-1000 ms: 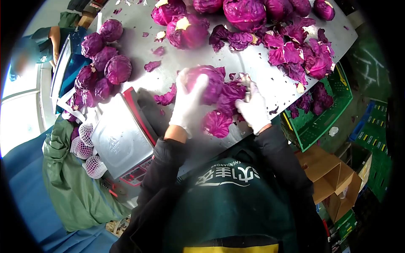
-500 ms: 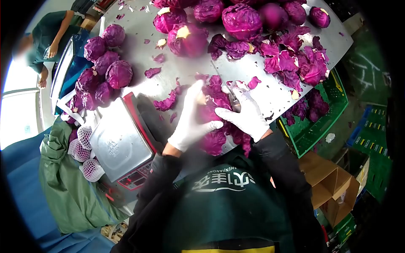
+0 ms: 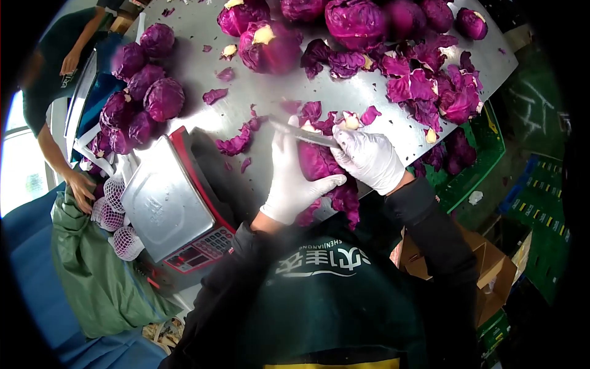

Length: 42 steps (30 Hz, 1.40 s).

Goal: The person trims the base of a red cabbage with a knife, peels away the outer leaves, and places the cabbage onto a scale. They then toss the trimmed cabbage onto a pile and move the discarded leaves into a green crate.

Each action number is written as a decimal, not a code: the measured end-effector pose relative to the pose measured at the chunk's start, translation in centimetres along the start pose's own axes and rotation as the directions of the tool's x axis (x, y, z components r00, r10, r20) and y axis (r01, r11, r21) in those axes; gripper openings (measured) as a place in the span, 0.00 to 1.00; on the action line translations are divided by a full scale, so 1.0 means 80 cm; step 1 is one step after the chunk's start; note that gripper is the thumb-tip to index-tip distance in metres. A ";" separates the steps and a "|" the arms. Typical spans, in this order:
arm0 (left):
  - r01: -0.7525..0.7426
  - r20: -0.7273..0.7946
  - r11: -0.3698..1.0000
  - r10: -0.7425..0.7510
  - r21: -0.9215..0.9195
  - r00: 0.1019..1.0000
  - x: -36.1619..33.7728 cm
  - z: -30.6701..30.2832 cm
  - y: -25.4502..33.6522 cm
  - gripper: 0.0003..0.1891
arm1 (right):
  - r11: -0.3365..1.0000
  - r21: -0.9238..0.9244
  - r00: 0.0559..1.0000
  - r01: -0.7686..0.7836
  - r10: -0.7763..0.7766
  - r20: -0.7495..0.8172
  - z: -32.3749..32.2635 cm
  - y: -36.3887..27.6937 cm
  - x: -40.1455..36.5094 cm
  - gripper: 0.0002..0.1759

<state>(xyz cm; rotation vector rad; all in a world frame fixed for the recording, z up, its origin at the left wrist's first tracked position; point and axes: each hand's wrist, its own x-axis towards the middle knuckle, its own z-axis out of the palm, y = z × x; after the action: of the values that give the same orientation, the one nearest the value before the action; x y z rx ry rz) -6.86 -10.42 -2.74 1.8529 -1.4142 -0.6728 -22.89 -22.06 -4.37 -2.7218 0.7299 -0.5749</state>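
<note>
My right hand [image 3: 372, 161], in a white glove, is closed around the handle of a knife [image 3: 307, 134]. The blade points left across the top of a red cabbage [image 3: 316, 162] near the table's front edge. My left hand [image 3: 287, 184], gloved too, grips that cabbage from its left side, thumb stretched along the near side. The blade tip overlaps my left fingertips in this view. Loose purple leaves [image 3: 345, 203] hang by the cabbage's near right side, and trimmed pieces [image 3: 310, 112] lie just beyond it.
A scale [image 3: 169, 197] stands left of my hands. Several red cabbages [image 3: 164, 99] sit behind it, with more [image 3: 355, 23] at the back beside a leaf pile [image 3: 424, 86]. A green crate [image 3: 458, 190] is at the right. A co-worker's hand [image 3: 80, 190] touches a green sack [image 3: 98, 270].
The knife has come up into plain view, its blade now lying across the cabbage's top. At the left, the co-worker's arm has reached down to the green sack. My view has shifted slightly.
</note>
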 end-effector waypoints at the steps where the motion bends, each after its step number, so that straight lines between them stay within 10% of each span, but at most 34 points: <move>1: -0.001 0.022 1.000 0.001 -0.013 1.000 0.002 -0.002 0.001 0.66 | 0.998 -0.065 1.000 0.023 -0.023 -0.001 0.004 0.012 -0.003 0.15; 4: -0.020 0.091 0.998 0.025 -0.057 0.996 0.006 -0.011 -0.002 0.66 | 0.988 -0.147 0.974 -0.040 0.006 -0.225 0.002 0.082 -0.007 0.11; 5: -0.039 0.115 0.997 0.047 -0.067 0.992 0.009 -0.016 -0.005 0.67 | 0.948 0.065 0.940 -0.313 0.319 -0.124 -0.004 0.089 -0.013 0.11; 6: -0.055 0.138 0.996 0.065 -0.074 0.988 0.011 -0.019 -0.009 0.67 | 0.787 0.237 0.815 -0.570 0.578 0.042 -0.009 0.088 -0.020 0.11; 8: -0.071 0.240 0.997 0.075 -0.024 0.968 0.020 -0.026 -0.004 0.67 | 0.185 0.736 0.638 -0.651 0.658 0.399 -0.025 0.040 -0.008 0.15; 9: -0.115 0.283 0.993 0.108 0.008 0.953 0.025 -0.031 -0.004 0.67 | 0.117 0.785 0.665 -0.608 0.615 0.423 -0.015 0.020 -0.017 0.18; 11: -0.168 0.330 0.984 0.137 0.066 0.934 0.028 -0.037 0.000 0.68 | 0.612 0.664 0.880 -0.430 0.448 0.158 -0.009 -0.013 -0.020 0.19; 14: 0.102 0.037 0.911 -0.095 -0.399 0.995 0.008 -0.004 -0.002 0.66 | 0.607 0.633 0.858 -0.480 0.476 0.194 -0.025 -0.030 -0.023 0.19; 17: 0.306 0.097 0.873 -0.291 -0.379 0.952 0.007 -0.002 0.022 0.63 | 0.719 0.543 0.871 -0.434 0.488 0.050 -0.021 -0.028 -0.032 0.21; 23: -0.004 0.064 0.999 0.007 -0.053 0.998 0.010 0.016 0.018 0.60 | 0.797 0.245 0.826 -0.551 0.481 0.294 -0.060 -0.039 -0.048 0.29; 35: -0.035 0.098 0.995 0.025 0.096 0.995 0.019 0.025 0.021 0.62 | 0.846 0.104 0.850 -0.523 0.509 0.134 -0.005 -0.034 -0.053 0.26; 42: -0.073 0.135 0.989 0.055 0.131 0.989 0.021 0.025 0.032 0.59 | 0.608 0.412 0.700 -0.679 0.705 0.115 0.015 -0.024 -0.042 0.24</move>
<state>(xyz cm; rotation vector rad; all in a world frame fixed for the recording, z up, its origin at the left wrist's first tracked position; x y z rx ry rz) -9.48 -12.86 -1.97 1.8866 -1.6337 -0.6922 -24.22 -18.52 -5.77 -1.8002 1.3925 -0.5301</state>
